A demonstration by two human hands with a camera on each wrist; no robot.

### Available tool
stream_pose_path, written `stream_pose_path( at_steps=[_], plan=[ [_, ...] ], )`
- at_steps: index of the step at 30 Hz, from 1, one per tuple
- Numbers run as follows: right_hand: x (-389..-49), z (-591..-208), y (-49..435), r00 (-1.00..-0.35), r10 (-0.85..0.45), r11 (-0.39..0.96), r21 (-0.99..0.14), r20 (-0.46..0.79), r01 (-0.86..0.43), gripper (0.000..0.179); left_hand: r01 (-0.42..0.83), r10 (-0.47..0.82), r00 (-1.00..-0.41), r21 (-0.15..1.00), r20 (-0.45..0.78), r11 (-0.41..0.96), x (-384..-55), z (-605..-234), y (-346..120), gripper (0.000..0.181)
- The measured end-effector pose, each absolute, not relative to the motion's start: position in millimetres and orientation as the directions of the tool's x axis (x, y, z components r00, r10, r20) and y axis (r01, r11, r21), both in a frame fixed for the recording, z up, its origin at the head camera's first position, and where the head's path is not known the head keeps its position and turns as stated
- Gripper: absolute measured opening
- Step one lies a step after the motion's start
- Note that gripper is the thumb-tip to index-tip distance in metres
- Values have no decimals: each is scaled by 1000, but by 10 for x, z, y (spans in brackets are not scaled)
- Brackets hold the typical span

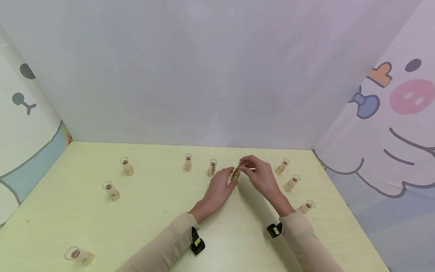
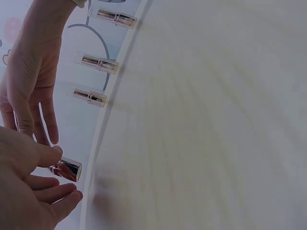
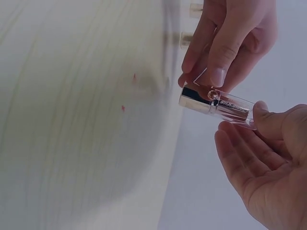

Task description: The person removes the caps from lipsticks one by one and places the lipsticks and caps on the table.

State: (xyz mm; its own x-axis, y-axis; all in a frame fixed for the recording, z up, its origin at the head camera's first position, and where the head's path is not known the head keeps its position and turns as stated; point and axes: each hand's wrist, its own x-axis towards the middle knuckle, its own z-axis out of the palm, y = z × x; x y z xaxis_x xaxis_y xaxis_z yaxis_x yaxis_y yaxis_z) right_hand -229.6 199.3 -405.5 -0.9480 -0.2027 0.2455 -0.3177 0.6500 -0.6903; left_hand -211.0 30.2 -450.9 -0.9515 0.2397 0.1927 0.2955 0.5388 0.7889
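Note:
A lipstick tube [image 1: 235, 175] with a shiny gold base and a clear cap is between both hands near the back of the table. My left hand [image 1: 217, 190] holds its base between thumb and fingers. In the right wrist view, the thumb and fingertips of my right hand [image 3: 273, 158] pinch the clear end of the lipstick tube [image 3: 195, 98]. The cap appears to be on the tube. From the left wrist view, only the gold end of the tube [image 2: 72, 168] shows beyond the left fingers.
Similar lipsticks stand apart on the pale table [image 1: 153, 226]: one [image 1: 212, 168] just left of the hands, others at left [image 1: 112, 191], front left [image 1: 83, 257] and right [image 1: 290, 184]. One lipstick [image 1: 306, 207] is close to the right sleeve. A grey-white wall [image 1: 190, 94] rises behind.

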Motion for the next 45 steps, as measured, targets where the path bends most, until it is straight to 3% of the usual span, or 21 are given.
stream_pose_path(
  at_steps=[14,24,45],
  plan=[
    [-2218,-3953,1986,-950,-188,633,-709,251,-313,25,338,235,-938,828,256,447,-2165,-4452,251,25],
    [-2133,-3820,1966,-947,-198,616,-720,251,-320,24,363,252,-928,823,276,436,-2128,-4312,114,25],
    [-1669,-3664,1924,-910,-301,527,-745,285,-408,31,411,303,-904,808,302,422,-1620,-4075,-188,22]
  ],
)
